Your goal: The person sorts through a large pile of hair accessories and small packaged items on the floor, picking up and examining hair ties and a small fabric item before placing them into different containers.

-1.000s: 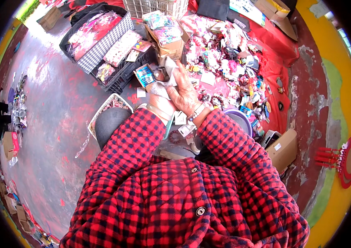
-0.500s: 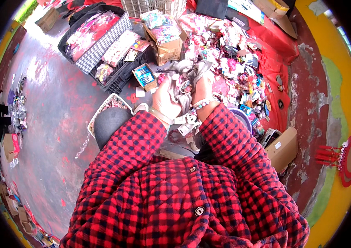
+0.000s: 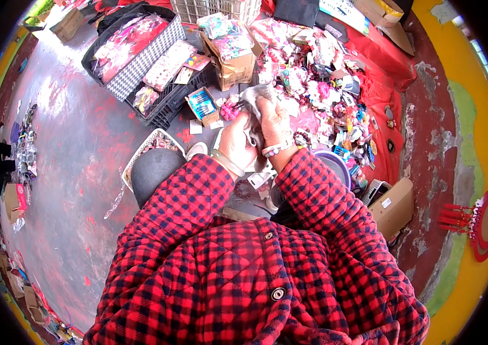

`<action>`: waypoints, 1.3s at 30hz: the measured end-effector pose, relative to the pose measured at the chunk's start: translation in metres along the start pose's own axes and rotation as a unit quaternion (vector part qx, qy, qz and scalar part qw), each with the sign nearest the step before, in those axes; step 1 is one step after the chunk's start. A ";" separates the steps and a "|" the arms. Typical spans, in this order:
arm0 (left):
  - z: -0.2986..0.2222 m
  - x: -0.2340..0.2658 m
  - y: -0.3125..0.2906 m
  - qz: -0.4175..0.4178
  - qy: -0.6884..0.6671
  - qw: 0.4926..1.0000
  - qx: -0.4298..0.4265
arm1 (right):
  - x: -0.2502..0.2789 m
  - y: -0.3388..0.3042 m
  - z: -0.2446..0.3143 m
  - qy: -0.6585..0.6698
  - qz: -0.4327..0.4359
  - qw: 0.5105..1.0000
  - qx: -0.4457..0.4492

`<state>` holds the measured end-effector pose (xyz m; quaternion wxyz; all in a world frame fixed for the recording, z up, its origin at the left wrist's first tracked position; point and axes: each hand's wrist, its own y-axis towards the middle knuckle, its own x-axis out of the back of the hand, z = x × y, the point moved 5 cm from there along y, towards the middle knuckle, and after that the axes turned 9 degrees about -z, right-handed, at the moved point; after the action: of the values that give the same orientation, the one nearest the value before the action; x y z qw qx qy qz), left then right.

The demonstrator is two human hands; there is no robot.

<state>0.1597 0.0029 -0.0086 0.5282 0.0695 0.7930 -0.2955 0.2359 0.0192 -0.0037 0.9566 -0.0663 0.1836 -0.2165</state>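
A soft grey cloth (image 3: 259, 92) is bunched up between my two hands in front of me. My left hand (image 3: 237, 141) is closed around its lower part. Higher up, my right hand (image 3: 274, 119) pinches the cloth, with its fingers bent over the top edge. The hands are close together, and part of the cloth is hidden inside them. Just beyond my left hand is a cluster of pink beads (image 3: 231, 108). A small open box of blue items (image 3: 202, 104) stands to the left of it.
A heap of hair accessories and small packets (image 3: 319, 86) spreads over red cloth at the far right. Beyond my hands stands a cardboard box (image 3: 235, 72) of packets, beside black crates (image 3: 166, 106). A white basket (image 3: 137, 152) sits by my left knee, a purple basin (image 3: 344, 168) by my right.
The grey cloth was spread wider and now is gathered into a narrower bundle. My right hand has moved left toward my left hand, its fingers now over the cloth's top.
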 end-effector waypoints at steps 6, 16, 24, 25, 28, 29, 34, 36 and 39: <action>-0.018 -0.006 0.006 -0.020 -0.065 0.998 -0.016 | -0.002 0.001 -0.002 0.106 0.040 0.987 -0.116; -0.002 -0.003 0.008 0.040 -0.040 0.998 0.010 | 0.001 0.005 -0.005 -0.120 0.001 0.977 0.173; -0.018 -0.001 0.011 0.072 -0.099 0.991 0.045 | -0.013 -0.008 0.008 -0.240 0.114 0.920 0.288; -0.021 -0.005 0.000 0.139 -0.085 0.987 -0.004 | -0.015 -0.014 0.011 -0.308 0.147 0.888 0.308; -0.014 0.009 0.005 0.054 0.000 0.999 -0.005 | -0.013 -0.011 0.007 -0.242 0.065 0.936 0.249; -0.009 0.018 0.010 0.027 0.014 0.999 0.020 | -0.010 -0.011 0.004 -0.256 0.050 0.943 0.208; -0.007 0.040 0.027 0.011 0.224 0.960 -0.168 | 0.004 0.008 -0.002 -0.053 0.008 0.995 0.090; -0.021 0.013 0.001 0.050 0.511 0.768 -0.384 | -0.001 0.005 -0.003 0.022 0.090 0.996 0.020; -0.023 0.010 0.014 -0.027 -0.024 0.999 -0.036 | -0.022 -0.011 0.008 -0.190 0.173 0.940 0.223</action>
<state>0.1426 0.0248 -0.0161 0.5410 0.0225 0.7918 -0.2826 0.2164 0.0194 0.0132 0.9866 0.1415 -0.0461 -0.0663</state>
